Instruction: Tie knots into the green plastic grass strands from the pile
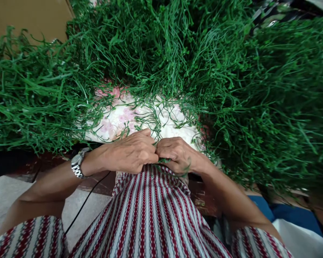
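My left hand (134, 152) is closed, knuckles up, its fingertips meeting my right hand just above my lap. What it pinches is hidden behind the fingers. My right hand (177, 154) is closed around a thin green stem (164, 160), part of which shows below its curled fingers. Loose green stems (150, 116), forked at their tips and plastic-looking, lie scattered just beyond both hands. They rest on a pale flowered cloth (113, 120).
Thick heaps of the same stems rise on the left (29, 96), at the back (161, 43) and on the right (271, 100). A brown board or box (29, 21) stands at the back left. A black cable (87, 200) runs below my left forearm.
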The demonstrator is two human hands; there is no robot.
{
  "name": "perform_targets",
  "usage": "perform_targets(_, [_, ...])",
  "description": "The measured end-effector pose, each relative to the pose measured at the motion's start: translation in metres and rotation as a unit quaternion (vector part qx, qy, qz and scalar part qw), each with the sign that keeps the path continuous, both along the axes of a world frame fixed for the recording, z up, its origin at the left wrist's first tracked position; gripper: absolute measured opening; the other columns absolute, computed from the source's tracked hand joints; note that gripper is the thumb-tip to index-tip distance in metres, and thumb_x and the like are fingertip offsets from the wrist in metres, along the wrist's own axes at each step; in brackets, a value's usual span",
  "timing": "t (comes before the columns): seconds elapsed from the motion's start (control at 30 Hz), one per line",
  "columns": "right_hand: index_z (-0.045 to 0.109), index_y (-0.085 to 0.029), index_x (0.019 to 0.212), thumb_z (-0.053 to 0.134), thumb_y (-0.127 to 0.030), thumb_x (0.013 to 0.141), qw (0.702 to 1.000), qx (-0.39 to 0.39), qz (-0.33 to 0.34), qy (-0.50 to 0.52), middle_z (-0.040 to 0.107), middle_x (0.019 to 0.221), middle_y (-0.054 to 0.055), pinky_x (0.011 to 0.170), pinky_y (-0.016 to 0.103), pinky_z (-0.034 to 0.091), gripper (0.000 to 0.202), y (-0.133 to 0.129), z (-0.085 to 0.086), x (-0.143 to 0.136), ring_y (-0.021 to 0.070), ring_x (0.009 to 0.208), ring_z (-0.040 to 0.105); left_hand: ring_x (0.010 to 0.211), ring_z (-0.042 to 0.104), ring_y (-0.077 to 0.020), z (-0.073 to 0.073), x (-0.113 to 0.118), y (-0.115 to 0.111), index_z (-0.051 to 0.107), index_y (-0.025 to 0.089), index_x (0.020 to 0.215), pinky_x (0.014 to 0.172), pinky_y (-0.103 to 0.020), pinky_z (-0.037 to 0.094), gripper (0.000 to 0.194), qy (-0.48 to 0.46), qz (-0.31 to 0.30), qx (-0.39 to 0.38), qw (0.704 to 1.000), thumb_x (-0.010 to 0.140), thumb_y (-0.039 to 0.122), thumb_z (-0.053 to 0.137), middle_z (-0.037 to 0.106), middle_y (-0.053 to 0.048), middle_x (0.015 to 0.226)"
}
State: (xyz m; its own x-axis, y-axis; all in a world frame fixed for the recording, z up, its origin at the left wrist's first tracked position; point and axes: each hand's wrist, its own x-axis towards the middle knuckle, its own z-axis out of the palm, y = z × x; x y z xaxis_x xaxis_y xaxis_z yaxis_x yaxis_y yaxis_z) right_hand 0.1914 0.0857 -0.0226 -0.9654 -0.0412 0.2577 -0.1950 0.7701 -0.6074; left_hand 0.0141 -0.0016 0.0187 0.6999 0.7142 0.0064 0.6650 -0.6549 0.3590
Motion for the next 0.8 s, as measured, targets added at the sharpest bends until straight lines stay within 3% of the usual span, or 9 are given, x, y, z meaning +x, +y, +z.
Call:
perform_targets(0.23, [0.036, -0.019, 0.057, 0.042, -0.008, 0.071, 0.997, -0.048, 0.059, -0.025, 0.04, 0.058, -0.002, 0.063, 0.024, 0.036, 0.019, 0.0, 0.004, -0.004, 0.0103, 0.061, 0.039, 0.062, 0.037, -0.0129, 0.005, 0.0, 0.0, 0.04, 0.018, 0.058, 0.075, -0.032, 0.028, 0.019, -0.026, -0.054, -0.043, 0.997, 0.072, 0.005, 0.041, 0.045, 0.003, 0.059])
perform_targets(0.37, [0.039, -0.019, 0.055, 0.04, -0.009, 0.077, 0.996, -0.059, 0.053, -0.026, 0.039, 0.055, -0.002, 0.059, 0.024, 0.035, 0.024, 0.004, 0.016, 0.006, 0.01, 0.057, 0.038, 0.06, 0.036, -0.013, 0.004, -0.017, -0.003, 0.039, 0.018, 0.055, 0.07, -0.032, 0.028, 0.021, -0.047, -0.033, -0.008, 0.998, 0.068, 0.002, 0.039, 0.043, 0.002, 0.056])
perform_targets(0.47, [0.048, -0.018, 0.062, 0.044, -0.013, 0.082, 0.994, -0.094, -0.047, 0.004, 0.045, 0.055, -0.002, 0.054, 0.022, 0.034, 0.021, 0.013, 0.028, 0.018, 0.0088, 0.054, 0.042, 0.056, 0.033, -0.0129, 0.002, -0.033, -0.001, 0.038, 0.018, 0.054, 0.064, -0.032, 0.028, 0.022, -0.06, 0.042, 0.062, 0.995, 0.067, -0.001, 0.038, 0.038, 0.002, 0.051])
perform_targets(0.63, [0.056, -0.016, 0.074, 0.049, -0.019, 0.083, 0.985, -0.083, -0.153, 0.013, 0.056, 0.067, 0.002, 0.058, 0.025, 0.042, 0.012, 0.024, 0.04, 0.031, 0.0118, 0.064, 0.052, 0.064, 0.037, -0.0149, -0.007, -0.033, 0.007, 0.046, 0.019, 0.062, 0.069, -0.034, 0.032, 0.017, 0.005, 0.042, 0.115, 0.992, 0.072, 0.005, 0.041, 0.045, 0.001, 0.059])
perform_targets(0.7, [0.058, -0.017, 0.077, 0.05, -0.017, 0.083, 0.957, -0.123, -0.255, 0.067, 0.057, 0.068, 0.002, 0.054, 0.025, 0.043, 0.011, 0.027, 0.042, 0.039, 0.0112, 0.06, 0.054, 0.068, 0.039, -0.016, -0.01, -0.032, 0.007, 0.048, 0.019, 0.066, 0.074, -0.037, 0.034, 0.015, 0.037, 0.065, 0.143, 0.987, 0.072, 0.007, 0.042, 0.046, 0.001, 0.062])
perform_targets(0.8, [0.061, -0.02, 0.082, 0.054, -0.017, 0.083, 0.887, -0.168, -0.401, 0.157, 0.055, 0.059, -0.002, 0.044, 0.022, 0.039, 0.008, 0.029, 0.044, 0.051, 0.0086, 0.047, 0.05, 0.076, 0.044, -0.017, -0.014, -0.034, 0.003, 0.053, 0.02, 0.075, 0.088, -0.042, 0.035, 0.016, 0.067, 0.083, 0.182, 0.977, 0.071, 0.007, 0.045, 0.052, 0.0, 0.072])
